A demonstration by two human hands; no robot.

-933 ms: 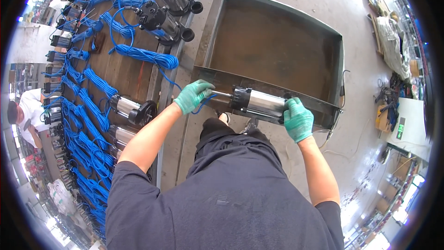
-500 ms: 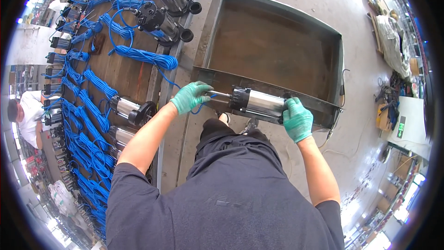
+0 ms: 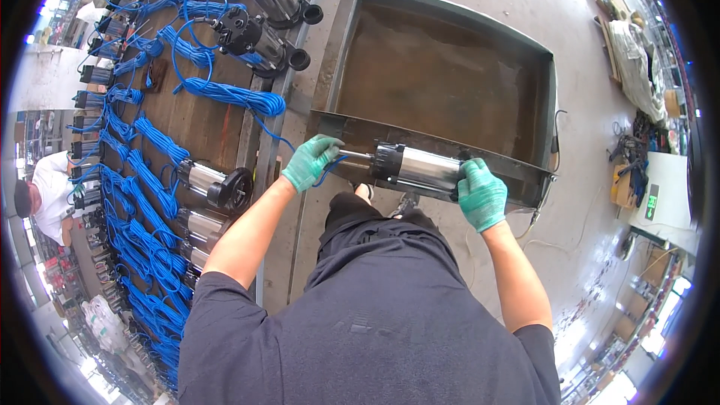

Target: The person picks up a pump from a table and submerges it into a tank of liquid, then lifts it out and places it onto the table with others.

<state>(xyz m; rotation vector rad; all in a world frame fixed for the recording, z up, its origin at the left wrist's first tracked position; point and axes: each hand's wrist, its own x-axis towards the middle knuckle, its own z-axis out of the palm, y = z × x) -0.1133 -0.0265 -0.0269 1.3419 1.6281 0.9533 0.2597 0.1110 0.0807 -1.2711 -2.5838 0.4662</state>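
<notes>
At the centre of the frame, a silver-and-black motor cylinder [image 3: 424,169] lies with its long axis nearly left to right, the right hand [image 3: 482,195] curled against its right end, the left hand's [image 3: 311,162] fingers closed on a slim metal rod [image 3: 358,155] that reaches its black left end roughly in line. A blue cable [image 3: 325,173] runs just beside the left fingers; a metal tray [image 3: 553,101] spreads above, and pump units [image 3: 253,39] stand upper left.
</notes>
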